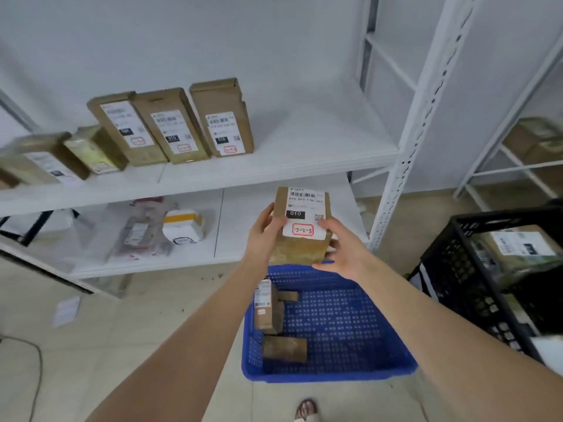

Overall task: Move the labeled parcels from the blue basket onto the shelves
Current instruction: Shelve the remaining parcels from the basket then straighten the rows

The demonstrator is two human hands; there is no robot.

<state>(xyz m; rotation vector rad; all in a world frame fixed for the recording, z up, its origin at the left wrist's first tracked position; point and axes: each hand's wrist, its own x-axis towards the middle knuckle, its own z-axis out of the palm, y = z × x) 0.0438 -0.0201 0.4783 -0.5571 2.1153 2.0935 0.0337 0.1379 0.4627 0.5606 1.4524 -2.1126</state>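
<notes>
I hold a brown cardboard parcel (300, 226) with a white label marked 3-1-3 above the blue basket (332, 324) on the floor. My left hand (263, 233) grips its left side and my right hand (344, 251) grips its lower right side. Inside the basket, along its left wall, stand a labeled parcel (266, 306) and a plain brown box (285, 348). The white shelf unit (274, 169) stands right behind; its upper shelf carries several labeled parcels (170, 126) leaning in a row.
The lower shelf (237, 226) holds a white packet with yellow tape (182, 228) and a clear bagged parcel (137, 236). A black crate (493, 275) with parcels stands at the right. A paper sheet (66, 310) and a cable (36, 360) lie on the floor at left.
</notes>
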